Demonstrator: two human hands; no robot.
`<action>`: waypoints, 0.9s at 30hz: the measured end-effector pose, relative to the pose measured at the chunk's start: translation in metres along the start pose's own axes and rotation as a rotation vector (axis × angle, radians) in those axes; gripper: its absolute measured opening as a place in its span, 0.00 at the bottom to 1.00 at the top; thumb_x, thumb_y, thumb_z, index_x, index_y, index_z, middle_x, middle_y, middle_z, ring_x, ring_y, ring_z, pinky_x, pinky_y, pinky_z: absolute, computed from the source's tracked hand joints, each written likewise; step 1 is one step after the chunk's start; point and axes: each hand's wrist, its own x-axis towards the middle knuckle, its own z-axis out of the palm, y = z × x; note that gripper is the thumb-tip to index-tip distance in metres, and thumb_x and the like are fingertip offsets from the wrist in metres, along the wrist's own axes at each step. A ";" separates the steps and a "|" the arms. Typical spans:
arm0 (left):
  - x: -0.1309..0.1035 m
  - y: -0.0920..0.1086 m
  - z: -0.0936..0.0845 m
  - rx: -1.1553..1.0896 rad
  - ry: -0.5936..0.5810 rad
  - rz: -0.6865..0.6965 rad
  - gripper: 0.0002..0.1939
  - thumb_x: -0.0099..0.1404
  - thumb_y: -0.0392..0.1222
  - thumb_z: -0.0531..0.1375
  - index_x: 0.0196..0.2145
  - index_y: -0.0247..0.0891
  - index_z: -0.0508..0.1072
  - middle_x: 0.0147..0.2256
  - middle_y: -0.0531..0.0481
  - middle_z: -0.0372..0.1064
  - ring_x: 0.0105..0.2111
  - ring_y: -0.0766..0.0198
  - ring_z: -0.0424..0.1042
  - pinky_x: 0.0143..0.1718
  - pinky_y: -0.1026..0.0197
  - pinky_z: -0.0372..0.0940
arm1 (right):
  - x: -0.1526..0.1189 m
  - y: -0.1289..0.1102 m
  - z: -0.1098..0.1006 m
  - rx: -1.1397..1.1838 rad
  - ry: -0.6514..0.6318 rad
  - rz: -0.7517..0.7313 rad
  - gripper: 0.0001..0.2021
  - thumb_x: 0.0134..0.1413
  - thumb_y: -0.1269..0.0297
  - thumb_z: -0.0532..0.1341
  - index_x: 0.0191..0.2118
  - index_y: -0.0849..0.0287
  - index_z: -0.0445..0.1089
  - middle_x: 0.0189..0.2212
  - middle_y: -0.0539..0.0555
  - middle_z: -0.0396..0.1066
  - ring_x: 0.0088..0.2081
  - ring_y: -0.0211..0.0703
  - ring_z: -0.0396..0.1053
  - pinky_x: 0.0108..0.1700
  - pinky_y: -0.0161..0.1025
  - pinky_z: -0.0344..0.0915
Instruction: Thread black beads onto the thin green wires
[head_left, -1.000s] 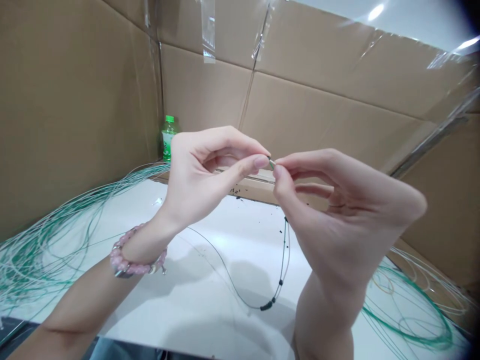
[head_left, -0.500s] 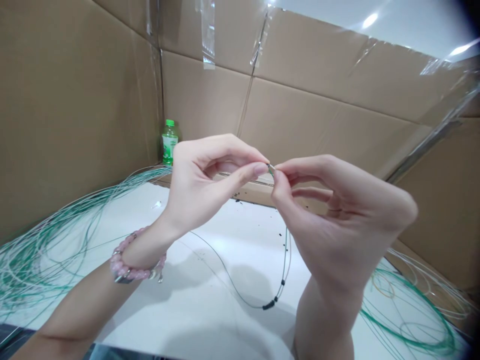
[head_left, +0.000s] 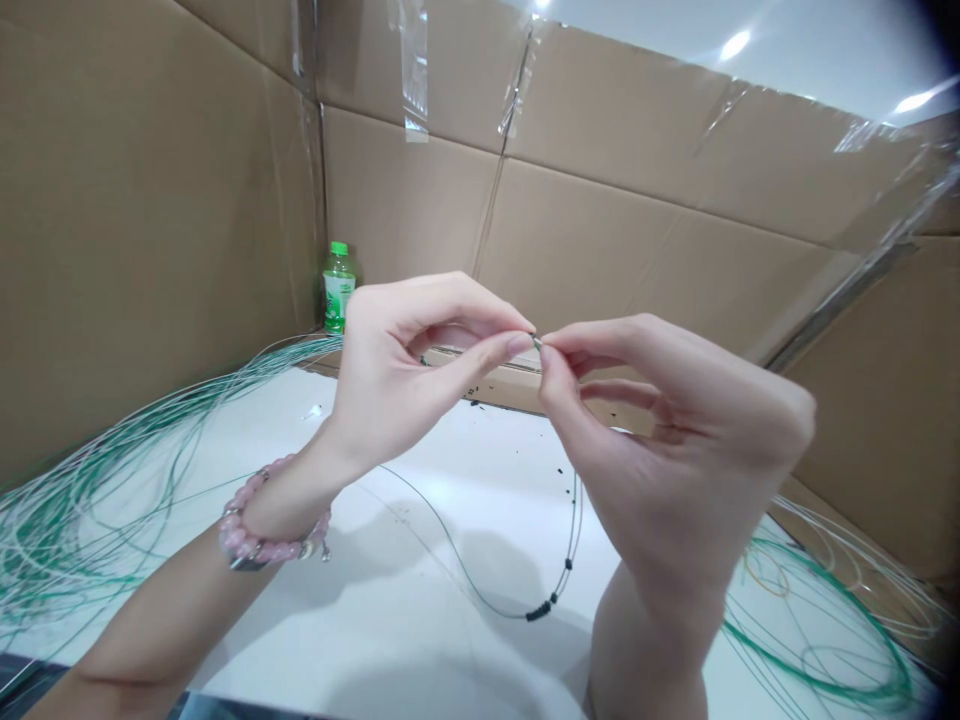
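Thumb and fingertips of my left hand (head_left: 420, 380) pinch the thin green wire (head_left: 537, 342) close to a small dark piece, mostly covered by the fingers. My right hand (head_left: 667, 430) is closed in a pinch on the same wire just to the right, its fingertips nearly touching the left ones. Below the right hand a green and a pale wire (head_left: 575, 520) hang down. They pass through small black sleeves (head_left: 540, 609) near the white tabletop (head_left: 450, 660), and one strand curves back up toward my left wrist.
A large bundle of green and white wires (head_left: 112, 480) spreads along the left side. Coiled green wire (head_left: 847, 690) lies at the right. A green bottle (head_left: 339, 290) stands in the back corner. Cardboard walls (head_left: 600, 220) enclose the table, and black bits (head_left: 568, 492) are scattered toward the back.
My right hand has shifted slightly left, so the fingertips of both hands are closer and less wire shows between them. The left hand barely moves.
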 end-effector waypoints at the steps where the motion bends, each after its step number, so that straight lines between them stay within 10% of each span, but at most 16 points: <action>1: 0.000 0.000 0.000 0.001 -0.004 0.005 0.03 0.57 0.34 0.65 0.27 0.40 0.76 0.27 0.53 0.73 0.27 0.69 0.71 0.27 0.67 0.68 | 0.000 0.000 0.000 -0.011 0.001 -0.004 0.07 0.52 0.75 0.61 0.27 0.56 0.70 0.22 0.47 0.70 0.23 0.34 0.66 0.26 0.34 0.68; 27: 0.002 -0.004 -0.006 0.165 -0.102 0.026 0.03 0.58 0.35 0.62 0.27 0.38 0.74 0.25 0.53 0.70 0.25 0.68 0.68 0.27 0.65 0.64 | 0.001 0.015 0.009 0.310 -0.068 0.151 0.05 0.49 0.74 0.64 0.28 0.56 0.73 0.24 0.45 0.73 0.25 0.32 0.71 0.27 0.28 0.72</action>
